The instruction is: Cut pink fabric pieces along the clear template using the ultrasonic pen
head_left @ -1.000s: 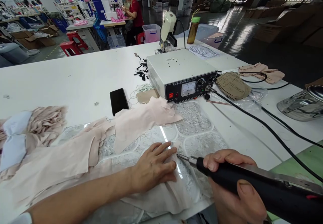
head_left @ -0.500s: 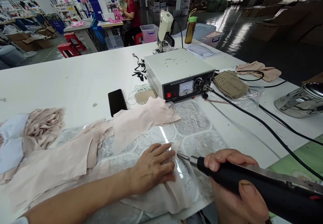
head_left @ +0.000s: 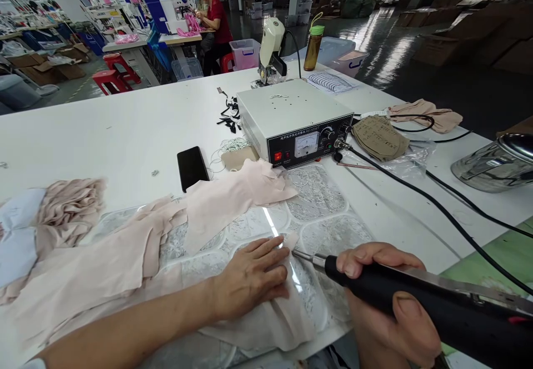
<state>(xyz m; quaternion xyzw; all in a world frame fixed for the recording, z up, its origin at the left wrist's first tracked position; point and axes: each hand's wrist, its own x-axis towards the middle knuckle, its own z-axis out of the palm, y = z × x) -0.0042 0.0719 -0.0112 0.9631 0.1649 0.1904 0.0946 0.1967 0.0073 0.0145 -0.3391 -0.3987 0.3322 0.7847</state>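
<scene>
My left hand (head_left: 258, 277) lies flat, fingers stretched out, pressing a thin beige-pink fabric piece (head_left: 287, 322) onto a clear patterned mat (head_left: 333, 236). In my right hand (head_left: 391, 302) is a black handheld ultrasonic welder (head_left: 375, 286), my fingers wrapped round its body. Its narrow metal tip points left and sits at the fabric's edge, just right of my left fingertips; whether it touches the cloth I cannot tell. More cut fabric pieces (head_left: 91, 258) lie left of my forearm, and another fabric piece (head_left: 237, 191) rests beyond my left hand.
A control box (head_left: 295, 108) with a lit red switch stands behind the mat, its black cable (head_left: 416, 191) running right to the tool. A phone (head_left: 192, 168), cardboard patterns (head_left: 381, 137), a glass jar (head_left: 495, 163) and a bottle (head_left: 313, 47) are around it. A co-worker (head_left: 219, 22) sits at a sewing machine.
Both hands and the fabric hold almost the same place. The whole view has shifted very slightly.
</scene>
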